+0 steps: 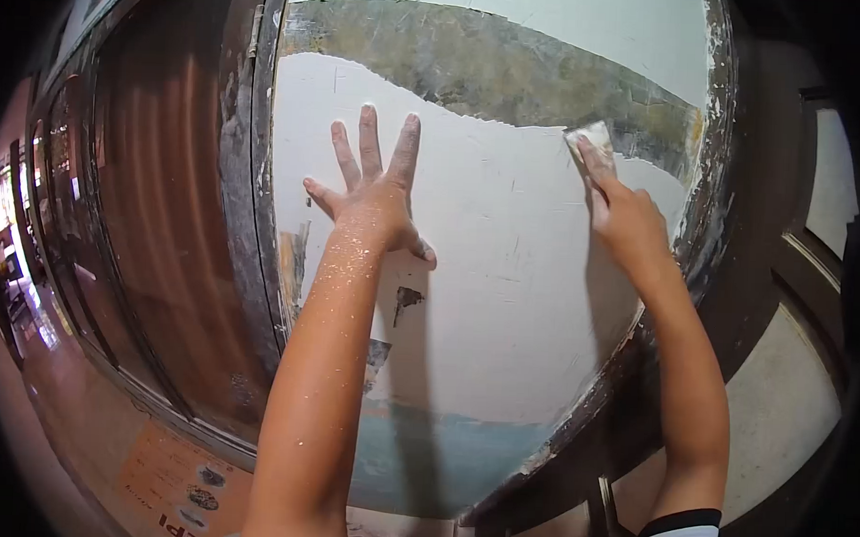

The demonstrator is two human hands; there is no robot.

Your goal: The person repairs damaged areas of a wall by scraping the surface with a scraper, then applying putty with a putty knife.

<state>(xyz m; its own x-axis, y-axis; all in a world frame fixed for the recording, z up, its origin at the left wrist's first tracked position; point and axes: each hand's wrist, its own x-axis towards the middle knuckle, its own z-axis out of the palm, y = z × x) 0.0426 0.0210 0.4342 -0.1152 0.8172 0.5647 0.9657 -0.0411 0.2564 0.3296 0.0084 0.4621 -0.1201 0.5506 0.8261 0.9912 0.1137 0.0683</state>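
My left hand [371, 200] lies with fingers spread wide against the white layer [486, 299] on the wall panel. White flecks dot its wrist and forearm. My right hand [631, 214] grips a small flat scraper [591, 137], its blade smeared with white; the grip hides most of the tool. The scraper touches the panel where the white layer meets a bare grey-brown band [494, 62]. That band curves across the upper panel, with ragged white edges above and below it.
A worn dark frame [709, 136] borders the panel. To the left is a glazed door [167, 212] with a brown curtain behind it. Low on the panel runs a blue-green strip [442, 458]. Printed orange cardboard [176, 487] lies on the floor. Dark-framed pale panels [776, 404] stand at right.
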